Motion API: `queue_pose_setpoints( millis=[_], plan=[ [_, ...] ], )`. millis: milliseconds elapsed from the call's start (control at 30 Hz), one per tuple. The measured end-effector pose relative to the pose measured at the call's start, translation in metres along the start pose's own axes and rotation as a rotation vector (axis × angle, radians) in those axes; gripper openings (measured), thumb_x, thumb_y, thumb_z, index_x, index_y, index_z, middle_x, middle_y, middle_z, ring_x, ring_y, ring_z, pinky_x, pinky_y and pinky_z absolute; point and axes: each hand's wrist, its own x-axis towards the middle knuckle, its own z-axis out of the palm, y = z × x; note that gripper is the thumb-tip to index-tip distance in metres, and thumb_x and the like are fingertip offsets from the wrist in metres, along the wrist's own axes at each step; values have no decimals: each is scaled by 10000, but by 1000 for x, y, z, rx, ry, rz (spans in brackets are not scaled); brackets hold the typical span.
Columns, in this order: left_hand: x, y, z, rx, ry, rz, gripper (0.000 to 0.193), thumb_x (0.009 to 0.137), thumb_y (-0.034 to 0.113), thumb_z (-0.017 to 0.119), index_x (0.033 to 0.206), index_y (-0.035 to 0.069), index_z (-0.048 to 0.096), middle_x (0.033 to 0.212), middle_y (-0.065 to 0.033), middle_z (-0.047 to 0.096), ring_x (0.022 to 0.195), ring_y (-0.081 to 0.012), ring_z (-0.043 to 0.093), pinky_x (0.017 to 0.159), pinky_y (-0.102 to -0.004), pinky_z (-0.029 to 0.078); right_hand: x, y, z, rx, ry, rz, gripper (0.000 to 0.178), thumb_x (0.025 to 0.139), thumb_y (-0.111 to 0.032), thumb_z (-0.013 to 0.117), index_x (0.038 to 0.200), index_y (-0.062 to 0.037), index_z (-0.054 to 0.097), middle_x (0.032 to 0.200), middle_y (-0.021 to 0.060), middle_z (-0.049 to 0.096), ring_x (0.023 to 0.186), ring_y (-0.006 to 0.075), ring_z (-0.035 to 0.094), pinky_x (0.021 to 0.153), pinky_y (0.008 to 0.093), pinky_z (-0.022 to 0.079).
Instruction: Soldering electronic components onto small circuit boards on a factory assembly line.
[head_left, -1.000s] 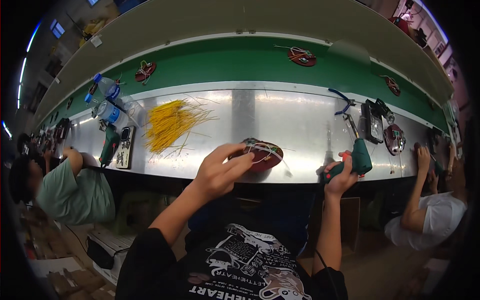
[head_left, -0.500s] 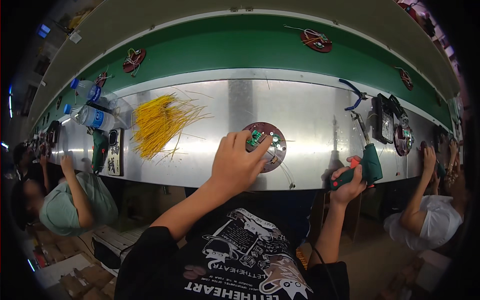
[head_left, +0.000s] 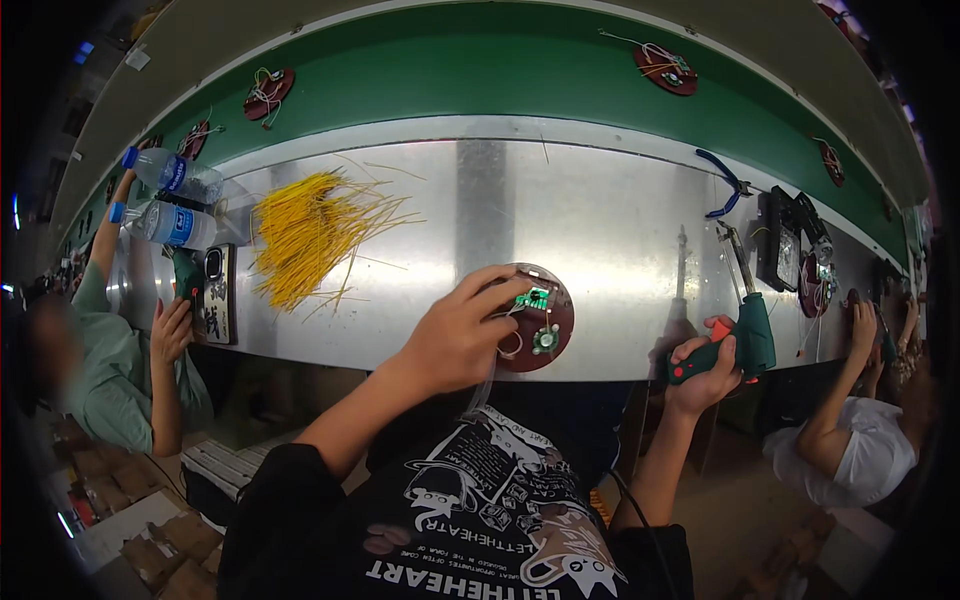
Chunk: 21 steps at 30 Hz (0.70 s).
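My left hand [head_left: 450, 335] is curled over the left side of a dark red disc [head_left: 552, 303] on the metal bench near its front edge. Its fingertips lie by a small green circuit board [head_left: 536, 298] on the disc; the thumb is partly hidden. Another small green board [head_left: 546, 340] sits closer to me, with thin wires around it. Pale wires trail from the disc under my hand. In my right hand [head_left: 708, 365] is a green soldering gun [head_left: 752, 338] with a red trigger, its metal tip pointing away from me, apart from the disc.
A heap of yellow wires [head_left: 305, 235] lies left, beside a phone [head_left: 219, 295] and two water bottles [head_left: 178, 226]. Blue-handled cutters [head_left: 722, 188], a black box [head_left: 778, 240] and another disc [head_left: 817, 285] are right. Discs sit on the green belt [head_left: 450, 85]. People work on both sides.
The disc has turned under my left hand, bringing its wires round toward me on the left. The person on the left has stretched one arm past the bottles. My right hand keeps the soldering gun.
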Motion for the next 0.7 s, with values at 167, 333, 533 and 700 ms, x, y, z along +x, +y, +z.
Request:
queue_pose_setpoints(
  millis=[167,333,533,700],
  plan=[
    [13,-1,5,-184,56,-10,195,683,-57,616,868,-8,654,1185,-199,641,1168,-413,586,976,-453,512,-2,2,7,11,-10,-2,358,1040,-316,457,1061,31,544,645,74,511,446,147,477,421,280,395],
    [58,-22,29,-241,-4,97,336,664,-64,629,986,31,631,1058,-139,653,1063,-361,609,919,-435,523,-1,10,-15,79,13,57,405,1056,-358,414,1110,16,561,579,62,492,461,143,454,453,256,373],
    [86,-28,15,-121,-300,204,379,641,-32,686,1004,70,644,1040,-84,657,1057,-349,607,925,-441,512,3,5,-24,81,62,45,412,1066,-352,388,1135,17,557,557,57,484,500,140,459,477,249,374],
    [73,-18,-32,222,-58,456,333,665,66,741,985,88,652,1027,-62,652,1051,-308,603,924,-464,498,5,13,-18,135,44,28,409,1068,-335,393,1136,38,546,653,80,526,518,139,477,472,265,386]
  ],
)
